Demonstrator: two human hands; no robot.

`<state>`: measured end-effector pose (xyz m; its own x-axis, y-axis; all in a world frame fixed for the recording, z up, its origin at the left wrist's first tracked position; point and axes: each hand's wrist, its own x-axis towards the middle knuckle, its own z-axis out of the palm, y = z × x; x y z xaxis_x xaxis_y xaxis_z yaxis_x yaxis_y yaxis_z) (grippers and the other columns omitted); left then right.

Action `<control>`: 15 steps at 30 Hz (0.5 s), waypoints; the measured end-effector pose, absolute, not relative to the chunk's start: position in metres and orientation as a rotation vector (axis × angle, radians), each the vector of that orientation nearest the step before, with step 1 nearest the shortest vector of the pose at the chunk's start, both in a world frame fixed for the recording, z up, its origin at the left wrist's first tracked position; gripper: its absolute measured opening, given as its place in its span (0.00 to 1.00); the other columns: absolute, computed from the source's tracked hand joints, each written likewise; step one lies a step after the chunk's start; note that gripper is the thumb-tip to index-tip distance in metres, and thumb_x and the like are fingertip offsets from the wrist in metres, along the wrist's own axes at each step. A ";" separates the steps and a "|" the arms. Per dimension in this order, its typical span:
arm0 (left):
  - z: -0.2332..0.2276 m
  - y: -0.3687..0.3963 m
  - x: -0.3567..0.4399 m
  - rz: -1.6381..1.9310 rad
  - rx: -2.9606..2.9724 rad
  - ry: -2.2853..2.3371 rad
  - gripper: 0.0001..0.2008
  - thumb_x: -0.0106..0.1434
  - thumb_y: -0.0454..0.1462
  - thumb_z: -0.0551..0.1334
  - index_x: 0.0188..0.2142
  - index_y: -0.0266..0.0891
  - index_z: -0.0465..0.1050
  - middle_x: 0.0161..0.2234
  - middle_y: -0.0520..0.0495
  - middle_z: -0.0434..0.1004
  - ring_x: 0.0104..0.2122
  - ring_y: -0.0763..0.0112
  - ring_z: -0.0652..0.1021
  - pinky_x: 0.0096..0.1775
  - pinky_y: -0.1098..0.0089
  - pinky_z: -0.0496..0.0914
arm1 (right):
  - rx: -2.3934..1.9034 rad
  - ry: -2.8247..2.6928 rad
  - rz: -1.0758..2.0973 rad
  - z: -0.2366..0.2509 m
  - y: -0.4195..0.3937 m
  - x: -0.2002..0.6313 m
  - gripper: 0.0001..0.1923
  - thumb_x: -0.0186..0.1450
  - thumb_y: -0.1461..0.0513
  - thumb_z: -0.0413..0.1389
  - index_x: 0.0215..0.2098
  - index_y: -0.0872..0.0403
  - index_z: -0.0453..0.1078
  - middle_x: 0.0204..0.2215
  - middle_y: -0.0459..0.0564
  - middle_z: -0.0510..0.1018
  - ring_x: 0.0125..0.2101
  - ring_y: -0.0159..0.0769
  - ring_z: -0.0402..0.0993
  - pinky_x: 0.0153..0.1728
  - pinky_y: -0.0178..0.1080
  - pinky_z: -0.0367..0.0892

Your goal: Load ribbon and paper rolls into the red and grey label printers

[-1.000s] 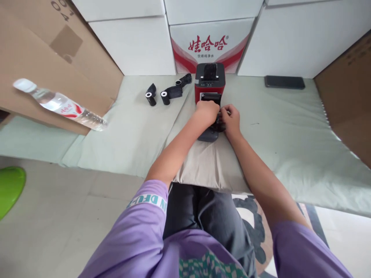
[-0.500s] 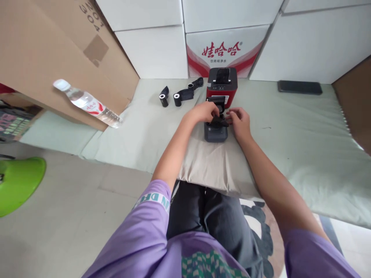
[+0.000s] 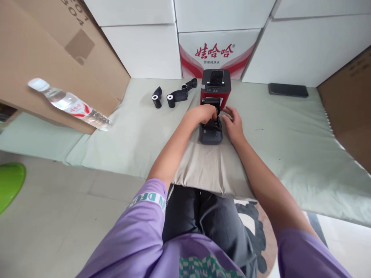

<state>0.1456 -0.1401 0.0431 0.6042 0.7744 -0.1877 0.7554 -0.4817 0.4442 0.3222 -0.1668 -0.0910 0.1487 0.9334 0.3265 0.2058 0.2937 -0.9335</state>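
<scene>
A small dark printer with its lid raised sits on the cloth-covered surface in front of me. My left hand reaches over it from the left, fingers curled down into the opening. What those fingertips grip is hidden. A strip of black paper lies across the opening, just below my left fingers. My right hand is at the printer's right side, thumb and fingers apart and nothing between them. Directly behind stands a red and black printer, with black paper coming out of its top.
To the left are several small black paper rolls, partly unrolled. A water bottle leans in front of a cardboard box. White cartons line the back. A black phone lies at the back right.
My left fingers have gone lower into the small printer, and the black paper now lies flatter. My right hand has drawn slightly away from the paper. The view has shifted a little.
</scene>
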 end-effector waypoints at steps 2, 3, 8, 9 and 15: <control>0.043 -0.137 0.144 -0.139 2.376 1.141 0.08 0.56 0.29 0.69 0.29 0.42 0.87 0.24 0.51 0.80 0.26 0.68 0.76 0.33 0.67 0.67 | -1.152 -1.407 0.733 -0.093 -0.165 0.323 0.32 0.64 0.43 0.63 0.62 0.45 0.71 0.63 0.58 0.81 0.67 0.56 0.75 0.67 0.62 0.70; 0.044 -0.136 0.144 -0.225 2.399 1.113 0.08 0.57 0.30 0.68 0.30 0.43 0.87 0.25 0.51 0.81 0.27 0.68 0.77 0.33 0.67 0.67 | -1.146 -1.435 0.744 -0.093 -0.164 0.323 0.34 0.64 0.42 0.63 0.64 0.45 0.70 0.62 0.58 0.81 0.66 0.57 0.75 0.68 0.62 0.70; 0.058 -0.148 0.150 -0.335 2.453 1.132 0.11 0.60 0.31 0.68 0.39 0.43 0.89 0.33 0.48 0.86 0.34 0.64 0.82 0.35 0.68 0.69 | -1.150 -1.445 0.811 -0.091 -0.165 0.321 0.35 0.63 0.40 0.64 0.62 0.46 0.71 0.45 0.53 0.86 0.48 0.52 0.84 0.56 0.58 0.77; 0.061 -0.152 0.151 -0.344 2.462 1.163 0.12 0.60 0.31 0.68 0.41 0.42 0.89 0.35 0.47 0.87 0.35 0.63 0.83 0.36 0.68 0.70 | -1.161 -1.432 0.801 -0.090 -0.165 0.320 0.34 0.62 0.40 0.64 0.60 0.46 0.71 0.41 0.51 0.85 0.44 0.51 0.83 0.54 0.57 0.77; 0.073 -0.169 0.156 -0.276 2.527 1.303 0.10 0.57 0.27 0.71 0.37 0.41 0.87 0.37 0.43 0.88 0.44 0.53 0.85 0.47 0.62 0.74 | -1.191 -1.380 0.751 -0.089 -0.171 0.315 0.31 0.61 0.40 0.65 0.55 0.45 0.71 0.35 0.47 0.82 0.39 0.47 0.80 0.49 0.53 0.77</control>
